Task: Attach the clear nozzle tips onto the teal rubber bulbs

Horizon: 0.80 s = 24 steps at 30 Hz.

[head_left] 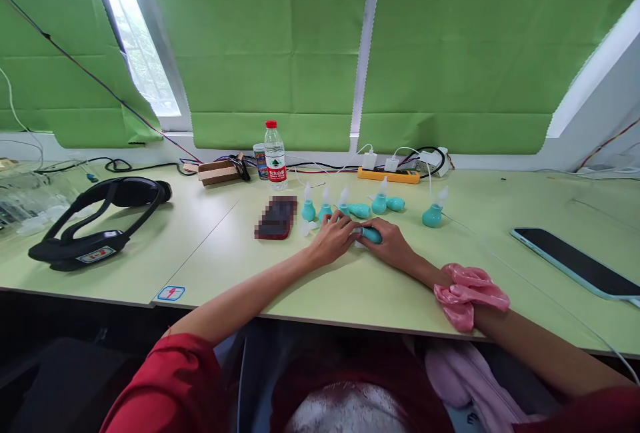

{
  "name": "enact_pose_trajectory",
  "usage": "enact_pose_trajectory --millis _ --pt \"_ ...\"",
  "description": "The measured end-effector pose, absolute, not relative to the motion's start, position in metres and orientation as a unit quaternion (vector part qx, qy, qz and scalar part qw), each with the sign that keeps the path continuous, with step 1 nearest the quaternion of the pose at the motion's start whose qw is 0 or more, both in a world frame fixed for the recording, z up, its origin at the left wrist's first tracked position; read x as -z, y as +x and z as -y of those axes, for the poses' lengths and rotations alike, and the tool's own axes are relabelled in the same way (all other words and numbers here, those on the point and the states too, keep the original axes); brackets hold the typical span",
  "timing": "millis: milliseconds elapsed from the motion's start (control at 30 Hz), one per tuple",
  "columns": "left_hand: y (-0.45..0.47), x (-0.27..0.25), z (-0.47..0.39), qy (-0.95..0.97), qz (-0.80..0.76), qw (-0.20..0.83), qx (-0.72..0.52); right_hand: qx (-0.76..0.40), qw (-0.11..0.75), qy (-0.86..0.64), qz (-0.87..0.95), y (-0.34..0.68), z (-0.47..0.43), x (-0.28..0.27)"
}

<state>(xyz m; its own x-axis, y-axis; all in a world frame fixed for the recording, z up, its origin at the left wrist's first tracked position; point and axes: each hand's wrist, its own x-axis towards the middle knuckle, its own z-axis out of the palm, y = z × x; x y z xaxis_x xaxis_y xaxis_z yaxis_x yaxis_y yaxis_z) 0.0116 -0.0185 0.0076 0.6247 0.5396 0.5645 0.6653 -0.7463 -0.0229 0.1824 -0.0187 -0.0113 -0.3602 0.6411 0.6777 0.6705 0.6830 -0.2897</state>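
Note:
My right hand [391, 244] is closed round a teal rubber bulb [371, 234] that lies on its side low over the table. At the bulb's left end, my left hand [334, 236] has its fingers pinched at a small clear tip, mostly hidden by them. Just beyond stand several teal bulb nasal aspirators with clear nozzles, among them a left one [308, 210], one further right [379, 202] and a lone one [433, 214]. Loose teal bulbs lie between them, one in the middle [360, 210] and another to its right [395, 204]. Small clear pieces [307, 227] lie near my left hand.
A phone [277, 217] lies left of the aspirators, and another phone [575, 260] at the right. Behind stand a water bottle [275, 156], a cup [261, 161] and an orange power strip [389, 175]. A black headset [100, 223] sits left. A white cable [500, 263] crosses the right side.

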Motion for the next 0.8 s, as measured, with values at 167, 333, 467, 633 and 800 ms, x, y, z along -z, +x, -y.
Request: enact_pose_trajectory --millis 167,333,467,633,800 --pt "0.0109 -0.0102 0.021 -0.898 0.331 0.143 0.252 0.03 0.4 -0.405 0.821 0.1819 0.0186 0.0117" --pt "0.0114 -0.0078 0.019 -0.897 0.326 0.152 0.258 0.09 0.382 -0.411 0.823 0.1825 0.0175 0.0133" --pt "0.0128 -0.0066 0.018 -0.894 0.333 0.15 0.258 0.129 0.367 -0.415 0.823 0.1825 0.0176 0.0149" --pt "0.0136 -0.0073 0.0191 -0.893 0.333 0.151 0.262 0.162 0.354 -0.422 0.819 0.1802 0.0214 0.0141" --pt "0.0144 -0.0077 0.0202 -0.89 0.342 0.151 0.261 0.176 0.34 -0.431 0.817 0.1774 0.0256 0.0117"
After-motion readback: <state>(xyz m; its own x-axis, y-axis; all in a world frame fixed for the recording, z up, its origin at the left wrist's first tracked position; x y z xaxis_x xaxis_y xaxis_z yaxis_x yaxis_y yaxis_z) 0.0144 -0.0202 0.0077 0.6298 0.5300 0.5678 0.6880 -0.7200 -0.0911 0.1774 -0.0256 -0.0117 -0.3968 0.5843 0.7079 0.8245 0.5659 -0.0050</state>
